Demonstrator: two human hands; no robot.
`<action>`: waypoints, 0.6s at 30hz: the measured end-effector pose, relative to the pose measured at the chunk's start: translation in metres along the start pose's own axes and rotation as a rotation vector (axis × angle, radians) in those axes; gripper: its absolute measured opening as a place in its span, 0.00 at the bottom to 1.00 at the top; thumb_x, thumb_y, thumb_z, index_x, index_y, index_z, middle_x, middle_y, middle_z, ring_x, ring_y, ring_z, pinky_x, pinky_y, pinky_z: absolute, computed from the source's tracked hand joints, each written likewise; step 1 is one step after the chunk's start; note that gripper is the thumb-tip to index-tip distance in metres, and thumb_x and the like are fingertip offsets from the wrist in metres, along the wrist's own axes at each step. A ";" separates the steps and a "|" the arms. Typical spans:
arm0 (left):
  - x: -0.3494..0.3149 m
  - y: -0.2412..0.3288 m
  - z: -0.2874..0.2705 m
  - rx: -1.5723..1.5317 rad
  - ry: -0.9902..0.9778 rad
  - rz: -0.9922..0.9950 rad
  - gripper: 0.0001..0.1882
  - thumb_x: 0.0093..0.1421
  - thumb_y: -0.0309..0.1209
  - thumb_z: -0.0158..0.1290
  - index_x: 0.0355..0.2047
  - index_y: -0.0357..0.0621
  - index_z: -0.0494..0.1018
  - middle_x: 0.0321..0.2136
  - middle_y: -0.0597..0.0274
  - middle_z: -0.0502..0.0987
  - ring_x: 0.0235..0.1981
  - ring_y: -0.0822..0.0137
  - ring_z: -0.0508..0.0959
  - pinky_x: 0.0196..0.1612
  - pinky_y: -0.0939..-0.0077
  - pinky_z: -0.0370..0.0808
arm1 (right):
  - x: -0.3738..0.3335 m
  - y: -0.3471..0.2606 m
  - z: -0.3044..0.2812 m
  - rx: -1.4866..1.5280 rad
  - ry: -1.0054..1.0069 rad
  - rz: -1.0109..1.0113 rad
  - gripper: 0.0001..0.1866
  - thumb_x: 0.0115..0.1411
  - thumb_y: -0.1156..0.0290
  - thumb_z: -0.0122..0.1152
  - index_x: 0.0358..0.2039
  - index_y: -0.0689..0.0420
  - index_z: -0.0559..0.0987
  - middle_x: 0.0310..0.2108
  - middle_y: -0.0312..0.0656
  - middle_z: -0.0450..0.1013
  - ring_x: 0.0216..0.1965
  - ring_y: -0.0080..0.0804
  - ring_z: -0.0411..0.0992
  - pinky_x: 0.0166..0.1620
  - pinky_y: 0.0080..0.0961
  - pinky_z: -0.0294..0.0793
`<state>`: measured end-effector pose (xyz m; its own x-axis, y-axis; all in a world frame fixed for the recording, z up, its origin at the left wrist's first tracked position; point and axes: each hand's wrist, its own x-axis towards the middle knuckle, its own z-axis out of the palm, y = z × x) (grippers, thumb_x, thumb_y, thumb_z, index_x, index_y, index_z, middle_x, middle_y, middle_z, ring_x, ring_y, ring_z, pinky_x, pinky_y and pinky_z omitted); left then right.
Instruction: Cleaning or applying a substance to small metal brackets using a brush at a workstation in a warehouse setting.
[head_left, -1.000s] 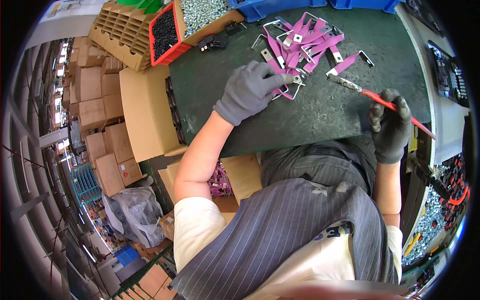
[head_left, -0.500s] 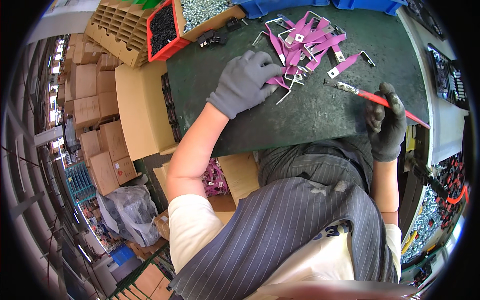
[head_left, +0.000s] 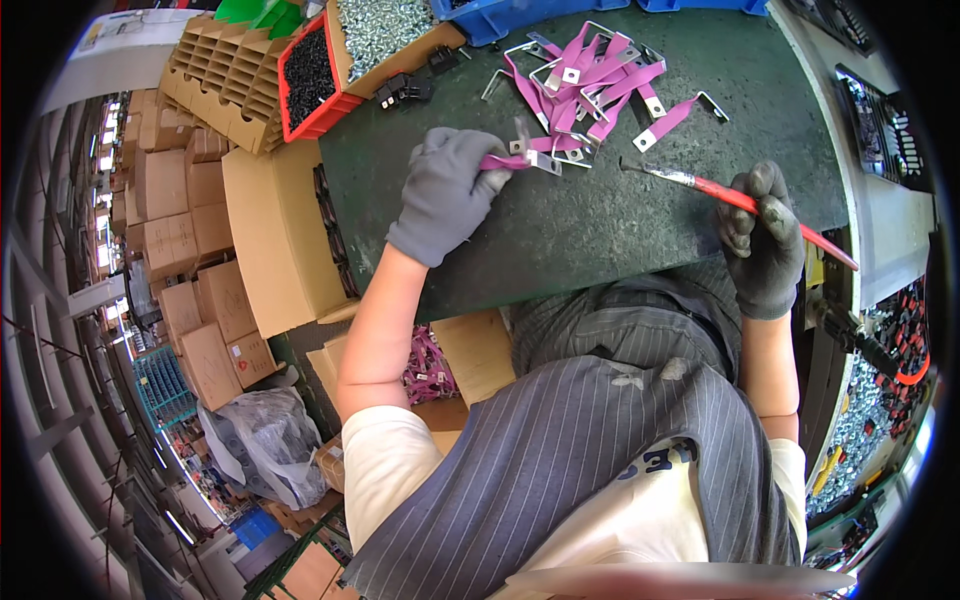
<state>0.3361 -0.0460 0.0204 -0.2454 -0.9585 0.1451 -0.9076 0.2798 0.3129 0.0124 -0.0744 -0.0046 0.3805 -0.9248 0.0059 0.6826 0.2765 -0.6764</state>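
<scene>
My left hand [head_left: 441, 197], in a grey glove, pinches a purple-sleeved metal strip [head_left: 504, 162] with bare silver ends, raised just left of the pile. Several more purple strips [head_left: 608, 70] with bent ends lie heaped on the dark green tabletop [head_left: 590, 240]. One single strip [head_left: 668, 124] lies apart at the heap's right. In my right hand [head_left: 765, 245], also gloved and darkly stained, is a slim red-handled brush [head_left: 722, 193]. Its dark tip points left, over the table below the heap.
At the back left stand a red bin [head_left: 335, 112] of black parts and a carton [head_left: 405, 55] of silver screws. Black fittings [head_left: 404, 90] lie beside them. Blue bins [head_left: 500, 25] line the far edge. An open box [head_left: 430, 370] of purple strips sits below the table's left side.
My left hand has drawn a purple strip out of the heap, leftward. The brush stays in my right hand, nearly still. The whole view has shifted slightly.
</scene>
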 end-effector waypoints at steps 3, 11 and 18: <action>-0.012 0.000 0.001 -0.112 0.205 -0.098 0.11 0.54 0.35 0.54 0.35 0.44 0.70 0.28 0.61 0.74 0.33 0.60 0.72 0.40 0.68 0.68 | -0.001 -0.001 0.007 -0.016 -0.013 -0.006 0.12 0.53 0.65 0.54 0.35 0.57 0.67 0.20 0.35 0.61 0.17 0.17 0.55 0.21 0.14 0.54; -0.029 0.054 0.007 -1.318 0.240 -0.382 0.17 0.59 0.28 0.43 0.49 0.36 0.65 0.24 0.63 0.72 0.15 0.80 0.64 0.16 0.88 0.60 | 0.010 -0.011 0.031 -0.079 -0.091 -0.077 0.12 0.52 0.63 0.53 0.32 0.57 0.67 0.19 0.35 0.61 0.17 0.19 0.54 0.23 0.16 0.54; -0.036 0.064 0.003 -1.249 0.246 -0.359 0.14 0.56 0.30 0.46 0.42 0.37 0.69 0.25 0.68 0.71 0.20 0.83 0.64 0.21 0.88 0.61 | 0.009 -0.009 0.054 -0.139 -0.184 -0.030 0.13 0.51 0.62 0.57 0.27 0.55 0.64 0.18 0.34 0.59 0.19 0.20 0.55 0.23 0.16 0.53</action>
<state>0.2855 0.0059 0.0324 0.1290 -0.9916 -0.0027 0.0456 0.0033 0.9990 0.0436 -0.0714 0.0408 0.4774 -0.8652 0.1534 0.6081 0.1992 -0.7685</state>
